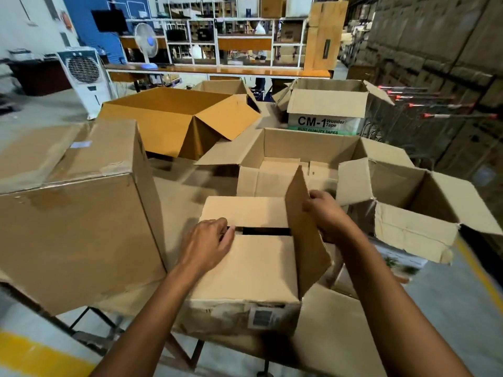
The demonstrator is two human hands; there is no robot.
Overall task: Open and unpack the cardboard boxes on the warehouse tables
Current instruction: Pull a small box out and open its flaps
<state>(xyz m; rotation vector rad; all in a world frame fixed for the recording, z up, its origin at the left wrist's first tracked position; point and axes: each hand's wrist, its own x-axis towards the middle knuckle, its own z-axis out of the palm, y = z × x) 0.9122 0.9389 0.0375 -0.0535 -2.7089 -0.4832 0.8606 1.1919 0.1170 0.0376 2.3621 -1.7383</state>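
The nearest box, at the table's near edge, is pale tan cardboard, with a black slit between its top flaps and a white label printed in dark bars on its front face. The tall box at the left edge is a deeper brown, glossy in patches, with a small pale sticker on top. Toward the far left corner an open box is orange-ochre. The mid-table box and the right-edge box are pale tan. At the far right corner a white box carries black "CM-1" lettering above a green band. The floor is grey with a yellow stripe.
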